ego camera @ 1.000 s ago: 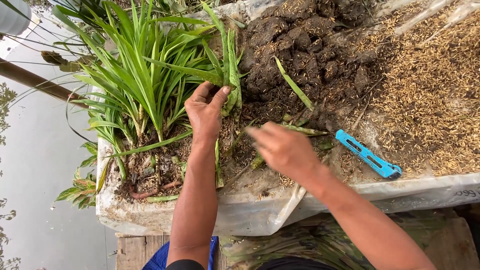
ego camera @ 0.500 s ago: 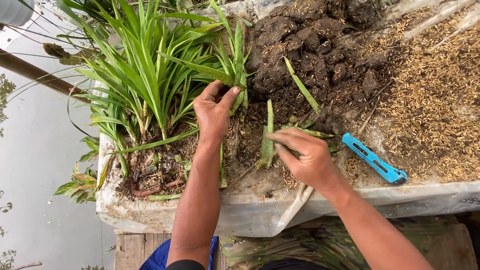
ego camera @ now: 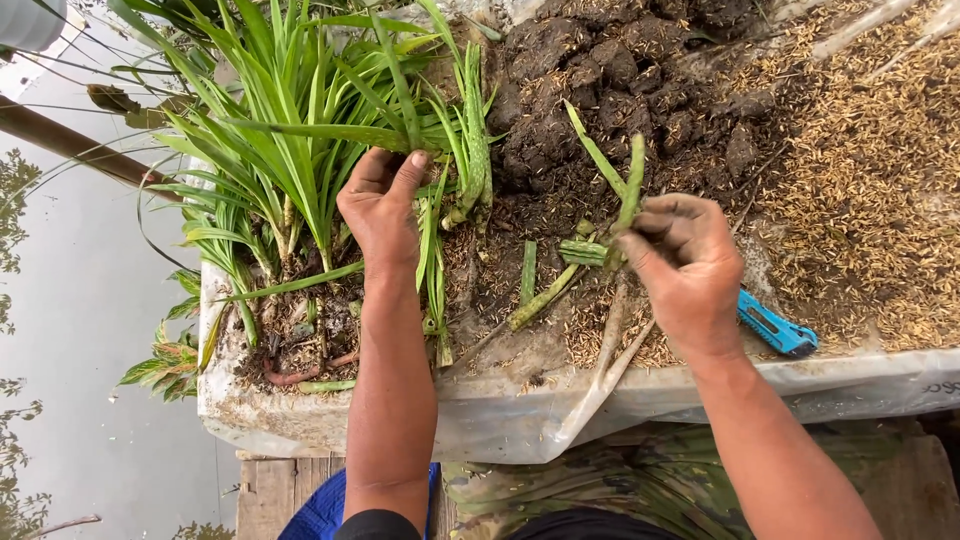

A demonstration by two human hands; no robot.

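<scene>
in the head view, we took the white foam trough [ego camera: 330, 420] as our landmark. our left hand [ego camera: 382, 212] lay over its left half, fingers curled into the base of the clump of long-leaved green plants [ego camera: 300, 130], gripping the leaves where they met the soil. our right hand [ego camera: 690, 265] was over the middle of the trough, near its front rim, fingers clenched on a green plant cutting [ego camera: 628, 195] that stuck up out of the fist and tilted slightly away from us. a few more cut green stems [ego camera: 545, 290] lay on the trough's surface between our two hands. the dark clods of soil [ego camera: 620, 80] were heaped at the back middle of the trough, behind the right hand. dry rice husks [ego camera: 860, 170] covered its right part. a blue utility knife [ego camera: 775, 328] lay by the front rim, just beside our right wrist and partly hidden under it.
</scene>
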